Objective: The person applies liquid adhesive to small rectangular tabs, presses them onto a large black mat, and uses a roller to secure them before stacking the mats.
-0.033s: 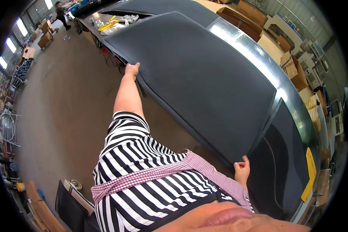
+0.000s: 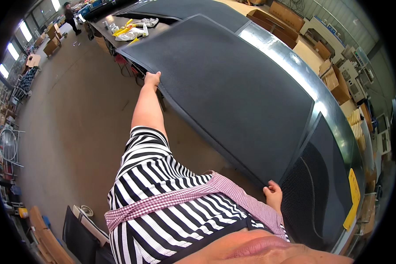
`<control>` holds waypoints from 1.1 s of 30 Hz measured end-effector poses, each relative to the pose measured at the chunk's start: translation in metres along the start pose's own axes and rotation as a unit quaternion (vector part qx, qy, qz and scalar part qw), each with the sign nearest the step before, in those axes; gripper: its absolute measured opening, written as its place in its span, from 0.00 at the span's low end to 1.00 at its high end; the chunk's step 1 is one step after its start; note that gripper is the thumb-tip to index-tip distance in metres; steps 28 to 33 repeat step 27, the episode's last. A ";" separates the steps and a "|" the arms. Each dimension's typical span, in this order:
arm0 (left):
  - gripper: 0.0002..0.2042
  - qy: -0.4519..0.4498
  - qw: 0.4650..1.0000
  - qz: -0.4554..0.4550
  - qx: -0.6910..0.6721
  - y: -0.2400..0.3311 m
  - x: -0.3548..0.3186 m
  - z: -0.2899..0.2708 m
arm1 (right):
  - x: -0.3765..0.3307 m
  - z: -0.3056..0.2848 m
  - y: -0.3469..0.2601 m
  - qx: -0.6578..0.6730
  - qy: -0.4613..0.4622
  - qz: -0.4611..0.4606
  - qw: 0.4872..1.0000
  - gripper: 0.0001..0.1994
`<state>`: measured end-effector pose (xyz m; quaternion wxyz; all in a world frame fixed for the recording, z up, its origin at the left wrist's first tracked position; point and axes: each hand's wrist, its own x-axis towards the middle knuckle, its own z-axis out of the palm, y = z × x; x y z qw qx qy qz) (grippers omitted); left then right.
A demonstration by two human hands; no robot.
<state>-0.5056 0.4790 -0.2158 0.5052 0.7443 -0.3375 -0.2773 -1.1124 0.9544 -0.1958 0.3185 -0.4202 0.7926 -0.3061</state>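
Note:
A large dark grey mat (image 2: 233,92) with a bound, stitched edge lies across the work table in front of me. My left hand (image 2: 152,79), arm stretched forward, is closed on its left edge, the fingers hidden underneath. At the mat's near corner my right hand (image 2: 273,192) pinches the edge with curled fingers. The left far corner of the mat looks raised off the table. Just right of my right hand lies a second dark mat (image 2: 301,189) with a textured mesh part and a curved seam.
A shiny metal strip (image 2: 290,66) runs along the far side. On the table's left end are plastic bags (image 2: 134,33) and yellow items. A yellow strip (image 2: 353,198) lies at the right. Cardboard boxes (image 2: 336,83) and machines stand beyond. A person (image 2: 70,18) stands far left.
The mat's far left part has shifted slightly, uncovering more of a yellow item. My left hand has moved a little right. My right hand's fingers have closed onto the near corner.

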 end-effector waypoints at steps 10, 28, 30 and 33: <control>0.51 0.033 0.993 -0.078 -0.087 -0.006 -0.073 0.005 | -0.038 0.000 0.003 0.449 0.086 0.366 0.811 0.38; 0.31 -0.066 0.981 0.134 0.123 -0.027 -0.119 0.046 | -0.027 -0.007 0.039 0.587 0.032 0.304 0.750 0.40; 0.31 -0.066 0.981 0.134 0.123 -0.027 -0.119 0.046 | -0.027 -0.007 0.039 0.587 0.032 0.304 0.750 0.40; 0.31 -0.066 0.981 0.134 0.123 -0.027 -0.119 0.046 | -0.027 -0.007 0.039 0.587 0.032 0.304 0.750 0.40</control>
